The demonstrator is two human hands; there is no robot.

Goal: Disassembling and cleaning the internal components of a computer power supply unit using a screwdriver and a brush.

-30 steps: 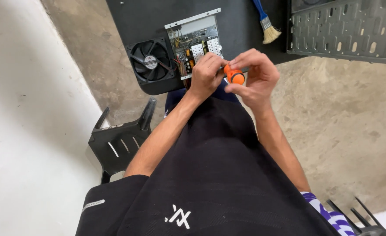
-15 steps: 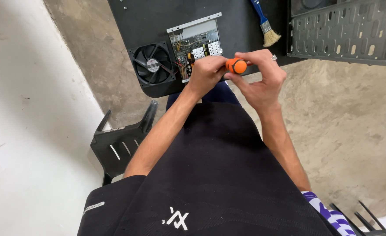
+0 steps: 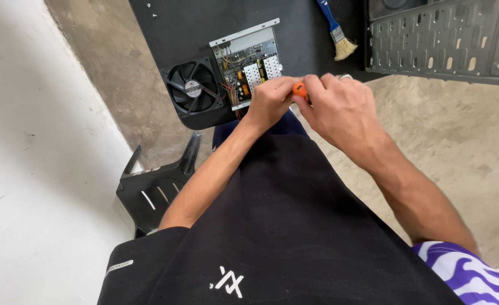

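A black flat bench (image 3: 165, 34) is carrying the work at the far side of the scene, with a grey perforated sheet-metal computer case panel (image 3: 436, 42) lying at its far right and a blue-handled paintbrush with pale bristles (image 3: 337, 31) resting just left of that panel. Near the bench's front edge, an opened grey metal power-supply chassis with a green circuit board (image 3: 248, 62) is sitting beside its black square cooling fan (image 3: 192, 87), which is lying to the left, joined by thin wires. The chassis looks stiff and moderately heavy, best held by its metal walls; the board and wires look fragile and are better left untouched. A black plastic chair (image 3: 153, 189) is standing lower left on the concrete floor. The left hand (image 3: 269, 101) and right hand (image 3: 340, 110) are meeting over the chassis's near edge, forearms angled inward, wrists bent down, fingers of both closing around a small orange-handled screwdriver (image 3: 300, 89); its grip looks light, rigid and easy to twist.
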